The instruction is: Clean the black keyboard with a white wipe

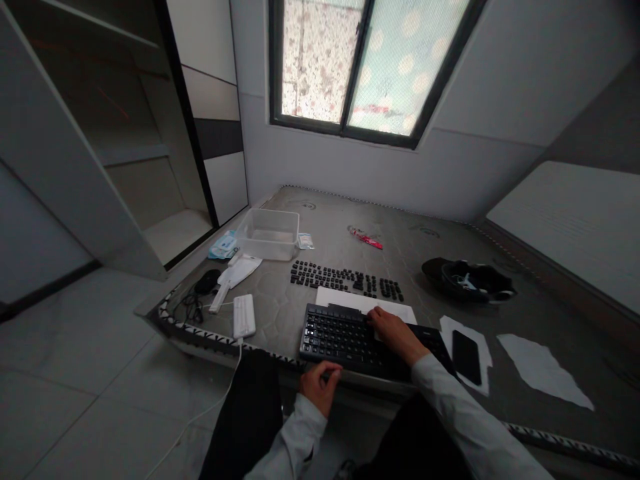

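Observation:
A black keyboard (pixel 340 337) lies near the front edge of a mattress, most of its keycaps apparently off. My right hand (pixel 393 331) rests over its upper middle, fingers bent together and touching it; anything between the fingertips is hidden. Just off the keyboard's front left edge is my left hand (pixel 319 387), thumb and fingers curled into a pinch, with too little detail to tell what is in it. Behind the keyboard sits a white sheet or pad (pixel 335 297), partly covered. Loose black keycaps (pixel 330 275) are laid out in rows beyond it.
To the left are a clear plastic bin (pixel 270 233), a white power strip (pixel 244 316) with its cord, and a black mouse (pixel 207 282). On the right lie a black phone (pixel 467 357) on paper, a white sheet (pixel 545 370) and a black cap (pixel 470 280). A red item (pixel 367 237) lies farther back.

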Demonstrator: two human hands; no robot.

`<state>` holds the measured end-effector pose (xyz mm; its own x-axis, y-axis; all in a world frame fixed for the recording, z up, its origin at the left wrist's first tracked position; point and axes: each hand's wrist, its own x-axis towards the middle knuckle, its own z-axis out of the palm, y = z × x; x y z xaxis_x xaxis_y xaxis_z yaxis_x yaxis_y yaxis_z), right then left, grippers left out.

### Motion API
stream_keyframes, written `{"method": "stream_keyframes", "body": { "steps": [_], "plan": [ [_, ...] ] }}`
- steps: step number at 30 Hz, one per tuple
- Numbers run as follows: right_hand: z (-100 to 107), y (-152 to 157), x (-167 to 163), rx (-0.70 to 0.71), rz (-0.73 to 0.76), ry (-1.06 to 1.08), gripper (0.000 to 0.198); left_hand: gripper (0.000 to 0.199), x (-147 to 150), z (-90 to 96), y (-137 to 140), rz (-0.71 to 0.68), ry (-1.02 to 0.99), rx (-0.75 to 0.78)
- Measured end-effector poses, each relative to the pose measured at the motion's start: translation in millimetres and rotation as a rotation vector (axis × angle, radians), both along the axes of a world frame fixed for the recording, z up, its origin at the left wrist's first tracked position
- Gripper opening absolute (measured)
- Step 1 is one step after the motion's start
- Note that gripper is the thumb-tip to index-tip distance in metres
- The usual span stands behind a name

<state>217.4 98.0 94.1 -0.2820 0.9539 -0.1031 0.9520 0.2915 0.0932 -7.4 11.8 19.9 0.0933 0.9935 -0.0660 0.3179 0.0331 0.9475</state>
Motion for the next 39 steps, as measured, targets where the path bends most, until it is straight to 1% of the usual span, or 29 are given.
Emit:
{"method": "stream_keyframes", "body": {
  "steps": [7, 14, 17, 21, 26, 32, 39],
  "plan": [
    [4, 1, -6, -0.011, 0.023, -0.055, 0.021, 0.024, 0, 0.2, 0, -0.001, -0.016, 0.026],
    [12, 4, -14, -0.025, 0.063, -0.091, 0.023, 0.022, -2, 7.4, -1, 0.0, 0.012, 0.017],
    [12, 5, -14, -0.02, 0.074, -0.084, 0.022, 0.022, -3, 7.3, -1, 0.002, 0.005, 0.017],
    [8, 6, -11, -0.008, 0.075, -0.064, 0.021, 0.023, -1, 2.0, 0, 0.002, -0.008, 0.019],
    [-2, 6, -6, 0.011, 0.051, -0.022, 0.019, 0.023, 1, -3.2, 0, 0.016, 0.0, 0.021],
    [-10, 1, 0, 0.027, 0.016, 0.065, 0.02, 0.024, 0, 1.2, 0, 0.011, -0.021, 0.002],
    [-18, -7, 4, 0.064, -0.026, 0.245, 0.023, 0.025, -2, 4.2, 0, 0.01, -0.016, 0.002]
  ]
}}
